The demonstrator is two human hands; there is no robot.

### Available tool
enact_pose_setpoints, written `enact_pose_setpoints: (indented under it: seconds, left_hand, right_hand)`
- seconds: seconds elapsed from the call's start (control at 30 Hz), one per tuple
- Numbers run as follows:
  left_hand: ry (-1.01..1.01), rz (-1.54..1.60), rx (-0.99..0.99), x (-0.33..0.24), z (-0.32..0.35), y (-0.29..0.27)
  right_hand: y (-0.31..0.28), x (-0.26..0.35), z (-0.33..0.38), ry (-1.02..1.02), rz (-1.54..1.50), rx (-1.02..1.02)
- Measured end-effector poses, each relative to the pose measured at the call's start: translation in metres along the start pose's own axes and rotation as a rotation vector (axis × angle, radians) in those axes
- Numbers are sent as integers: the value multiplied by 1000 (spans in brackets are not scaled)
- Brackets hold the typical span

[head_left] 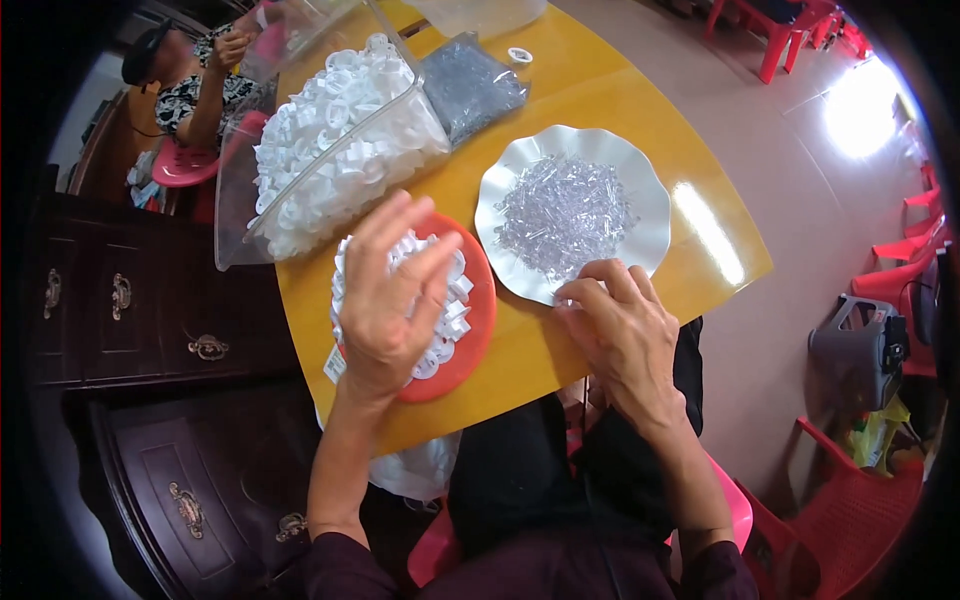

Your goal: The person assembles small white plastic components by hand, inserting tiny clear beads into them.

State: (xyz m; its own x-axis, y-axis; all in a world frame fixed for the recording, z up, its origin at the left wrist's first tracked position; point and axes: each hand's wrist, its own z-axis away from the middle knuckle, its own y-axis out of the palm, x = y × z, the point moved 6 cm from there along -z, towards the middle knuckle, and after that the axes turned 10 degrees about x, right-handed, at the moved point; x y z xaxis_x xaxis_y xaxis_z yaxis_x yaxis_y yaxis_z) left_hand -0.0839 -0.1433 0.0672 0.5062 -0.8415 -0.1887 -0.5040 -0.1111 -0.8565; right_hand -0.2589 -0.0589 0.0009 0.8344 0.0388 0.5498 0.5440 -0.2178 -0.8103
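My left hand hovers over an orange plate heaped with small white plastic parts. Its fingers are spread and a little blurred, and I see nothing held in them. On the right, my right hand is at the near rim of a white wavy-edged plate. Thumb and fingers there are curled together in a pinch; whatever they hold, if anything, is too small or hidden. A pile of short clear plastic pieces covers the middle of this white plate.
A clear bin full of white parts stands behind the orange plate. Beside it lie a bag of clear pieces and one loose white part on the yellow table. Another person sits at the far left. Dark drawers flank the table.
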Motion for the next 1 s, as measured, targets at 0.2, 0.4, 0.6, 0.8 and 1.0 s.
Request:
enact_pose_setpoints:
  seconds: [0.2,0.4,0.6,0.8,1.0]
  left_hand:
    - [-53,159,75,-17,23,21]
    - [-99,222,100,-25,34,22]
    - [-192,304,98,-40,57,16]
    - [-437,611,154,-46,78,12]
    - [-718,1119,132,-44,111,29]
  right_hand:
    - [3,1,2,-22,-41,-17]
    - [2,-4,5,6,-163,-59]
    - [3,-5,3,41,-293,-89]
    - [0,27,12,-76,-506,27]
    - [10,60,35,-366,-473,72]
